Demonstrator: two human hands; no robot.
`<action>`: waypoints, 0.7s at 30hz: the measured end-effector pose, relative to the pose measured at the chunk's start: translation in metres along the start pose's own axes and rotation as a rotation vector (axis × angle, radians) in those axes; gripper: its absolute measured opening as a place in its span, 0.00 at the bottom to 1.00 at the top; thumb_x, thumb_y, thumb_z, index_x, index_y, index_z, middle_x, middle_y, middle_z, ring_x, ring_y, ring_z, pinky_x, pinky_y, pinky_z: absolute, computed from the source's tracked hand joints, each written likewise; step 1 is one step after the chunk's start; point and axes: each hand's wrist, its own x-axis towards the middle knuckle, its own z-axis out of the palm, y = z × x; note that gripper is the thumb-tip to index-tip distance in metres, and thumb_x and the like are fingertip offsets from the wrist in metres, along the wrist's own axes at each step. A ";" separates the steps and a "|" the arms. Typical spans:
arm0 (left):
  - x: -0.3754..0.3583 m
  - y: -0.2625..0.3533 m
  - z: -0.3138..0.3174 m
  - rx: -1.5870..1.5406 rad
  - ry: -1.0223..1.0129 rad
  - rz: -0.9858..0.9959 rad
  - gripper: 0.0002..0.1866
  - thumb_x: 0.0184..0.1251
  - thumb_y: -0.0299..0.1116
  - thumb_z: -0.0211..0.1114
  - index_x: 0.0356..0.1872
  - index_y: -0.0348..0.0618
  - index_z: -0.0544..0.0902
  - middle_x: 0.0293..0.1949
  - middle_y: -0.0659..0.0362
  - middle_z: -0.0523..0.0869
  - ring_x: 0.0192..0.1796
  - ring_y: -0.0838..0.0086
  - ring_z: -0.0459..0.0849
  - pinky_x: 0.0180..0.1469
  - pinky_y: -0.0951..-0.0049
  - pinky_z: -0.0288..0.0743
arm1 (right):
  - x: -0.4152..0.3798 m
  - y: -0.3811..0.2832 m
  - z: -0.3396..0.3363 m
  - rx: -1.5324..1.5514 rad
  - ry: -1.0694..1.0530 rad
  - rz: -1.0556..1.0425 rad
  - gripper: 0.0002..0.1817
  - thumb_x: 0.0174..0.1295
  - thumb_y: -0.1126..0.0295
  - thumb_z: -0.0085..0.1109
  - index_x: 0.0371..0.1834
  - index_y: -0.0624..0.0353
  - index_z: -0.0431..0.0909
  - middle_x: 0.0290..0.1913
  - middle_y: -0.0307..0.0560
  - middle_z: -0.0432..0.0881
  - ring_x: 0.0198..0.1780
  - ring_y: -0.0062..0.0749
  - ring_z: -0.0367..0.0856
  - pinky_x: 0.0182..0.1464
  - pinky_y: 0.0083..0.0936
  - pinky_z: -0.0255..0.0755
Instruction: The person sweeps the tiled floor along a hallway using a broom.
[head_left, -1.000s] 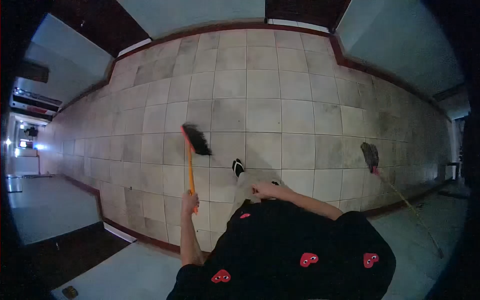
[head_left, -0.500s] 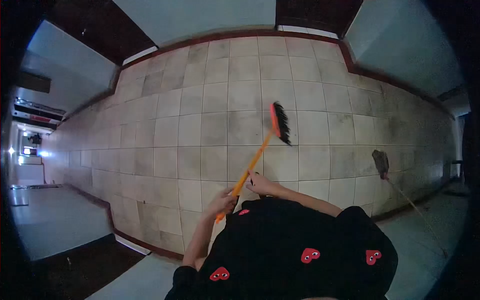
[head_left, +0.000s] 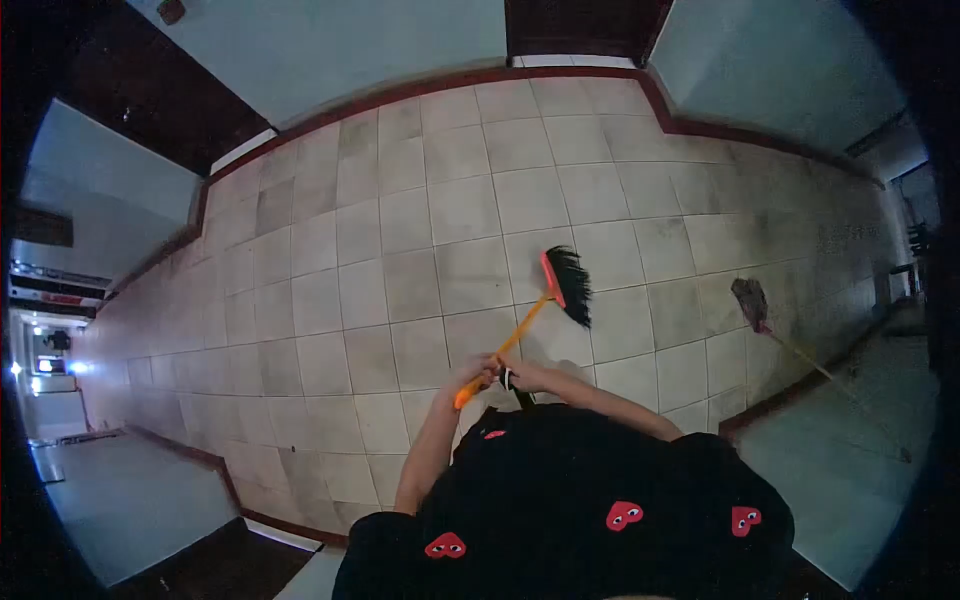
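A broom [head_left: 518,330] with an orange handle, a red head and black bristles reaches forward from my hands. Its bristles [head_left: 573,287] rest on the tiled floor. My left hand [head_left: 474,374] is wrapped round the handle near its lower end. Close against it, my right hand [head_left: 522,376] is closed at the handle just above, its fingers partly hidden. Something small and dark with a white patch shows beside the right hand, too small to make out.
A mop [head_left: 750,302] with a grey head leans at the right, its stick against the wall. Beige tiles [head_left: 400,290] cover the corridor floor, edged by red-brown skirting. Dark doors [head_left: 585,28] stand at the far side and left. Lights show at the corridor's far left end.
The broom head has come nearer to me and its bristles show more broadly. My hands have drawn together on the handle. The whole view has turned slightly.
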 end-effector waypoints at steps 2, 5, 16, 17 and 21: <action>-0.033 0.000 -0.012 -0.057 0.076 -0.023 0.12 0.48 0.24 0.50 0.38 0.41 0.69 0.15 0.65 0.68 0.11 0.84 0.63 0.11 0.87 0.57 | 0.006 -0.015 0.009 -0.095 0.004 -0.033 0.14 0.49 0.65 0.42 0.40 0.56 0.62 0.34 0.54 0.72 0.37 0.44 0.70 0.38 0.31 0.63; -0.091 0.005 -0.021 0.099 0.330 -0.029 0.11 0.46 0.23 0.51 0.35 0.41 0.68 0.14 0.64 0.66 0.11 0.85 0.63 0.11 0.86 0.57 | 0.010 -0.053 0.001 -0.153 -0.105 -0.047 0.13 0.47 0.61 0.45 0.33 0.56 0.70 0.30 0.51 0.74 0.34 0.40 0.72 0.36 0.29 0.65; -0.069 0.030 -0.018 0.427 0.993 0.100 0.12 0.46 0.24 0.49 0.34 0.33 0.63 0.13 0.56 0.69 0.13 0.73 0.70 0.12 0.74 0.64 | 0.027 -0.030 -0.089 -0.007 -0.277 0.104 0.08 0.40 0.71 0.47 0.25 0.60 0.69 0.23 0.43 0.74 0.26 0.29 0.71 0.29 0.25 0.65; -0.067 0.040 -0.005 0.395 0.953 0.116 0.15 0.46 0.25 0.49 0.37 0.33 0.62 0.14 0.56 0.70 0.13 0.74 0.69 0.12 0.74 0.64 | 0.034 -0.015 -0.101 0.041 -0.195 0.061 0.07 0.40 0.71 0.48 0.24 0.60 0.69 0.22 0.44 0.74 0.24 0.29 0.71 0.28 0.25 0.65; -0.062 0.099 0.063 0.292 0.692 0.221 0.22 0.47 0.26 0.50 0.47 0.36 0.60 0.16 0.60 0.70 0.12 0.78 0.66 0.13 0.78 0.63 | 0.041 -0.030 -0.189 0.039 -0.058 0.053 0.08 0.41 0.68 0.50 0.22 0.62 0.70 0.18 0.45 0.72 0.22 0.29 0.70 0.27 0.25 0.65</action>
